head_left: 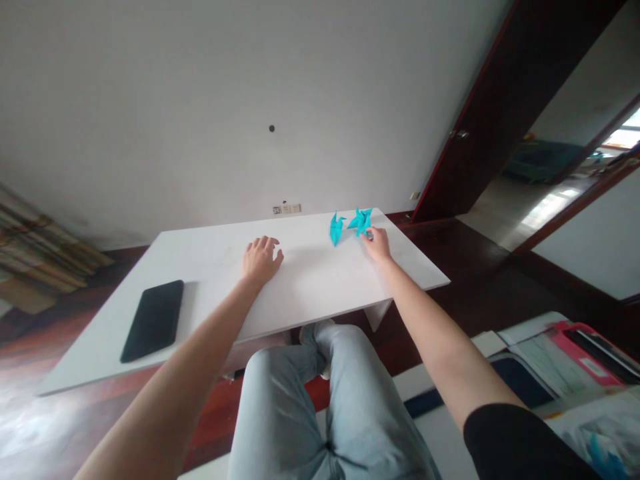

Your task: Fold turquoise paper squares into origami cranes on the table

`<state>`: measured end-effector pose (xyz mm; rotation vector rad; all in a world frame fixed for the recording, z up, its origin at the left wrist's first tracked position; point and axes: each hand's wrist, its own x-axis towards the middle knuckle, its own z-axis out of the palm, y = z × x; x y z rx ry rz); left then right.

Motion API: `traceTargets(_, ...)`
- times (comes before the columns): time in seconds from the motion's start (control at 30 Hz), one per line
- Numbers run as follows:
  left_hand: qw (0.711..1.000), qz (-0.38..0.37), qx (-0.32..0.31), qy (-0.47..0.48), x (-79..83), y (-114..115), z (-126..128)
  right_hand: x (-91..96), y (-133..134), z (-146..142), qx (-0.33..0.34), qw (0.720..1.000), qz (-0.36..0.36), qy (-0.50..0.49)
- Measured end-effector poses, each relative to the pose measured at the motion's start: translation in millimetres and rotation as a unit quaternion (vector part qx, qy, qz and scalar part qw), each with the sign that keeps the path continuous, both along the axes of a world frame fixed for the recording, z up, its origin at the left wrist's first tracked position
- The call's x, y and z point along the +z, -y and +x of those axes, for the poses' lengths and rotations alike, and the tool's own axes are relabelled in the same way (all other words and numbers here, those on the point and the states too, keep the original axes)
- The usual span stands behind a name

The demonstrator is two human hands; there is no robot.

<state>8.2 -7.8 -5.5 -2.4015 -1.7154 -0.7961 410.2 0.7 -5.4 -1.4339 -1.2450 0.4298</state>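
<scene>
My right hand (377, 245) is at the far right part of the white table (310, 287). Its thumb and index finger pinch the near edge of a turquoise folded-paper piece (361, 220) with several points sticking out; whether it is one piece or several I cannot tell. Just left of it stands a turquoise origami crane (336, 230), apart from both hands. My left hand (261, 260) rests on the tabletop left of the crane, palm down, its fingers apart and slightly bent, with nothing in it.
A black tablet-like slab (153, 321) lies on the table's left side. The wall with a socket strip (287, 209) rises behind. My legs (320, 400) are below the near edge. Stationery and a pink case (590, 350) lie at lower right, near a dark door (475, 100).
</scene>
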Motion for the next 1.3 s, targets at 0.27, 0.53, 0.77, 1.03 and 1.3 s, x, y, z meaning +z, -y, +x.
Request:
traceTargets(0.27, 0.998, -0.015, -0.014, 0.067, -4.4, 23, 18, -7.8, 34, -30, 0.066, 0.986, 0.019, -0.154)
traceTargets(0.53, 0.962, -0.039, -0.142, 0.228, -7.0, 47, 54, -10.0, 52, -143, 0.229, 0.954, -0.017, -0.193)
traceTargets(0.77, 0.876, -0.11, -0.15, 0.446, -15.9, 37, 43, -9.8, 49, -169, 0.299, 0.935, -0.011, -0.193)
traceTargets(1.03, 0.77, -0.158, -0.166, 0.596, -20.6, 38, 50, -10.8, 44, -175, 0.273, 0.953, -0.008, -0.13)
traceTargets(1.3, 0.757, -0.154, -0.113, 0.624, -17.0, 42, 49, -6.9, 34, -174, 0.279, 0.954, -0.015, -0.11)
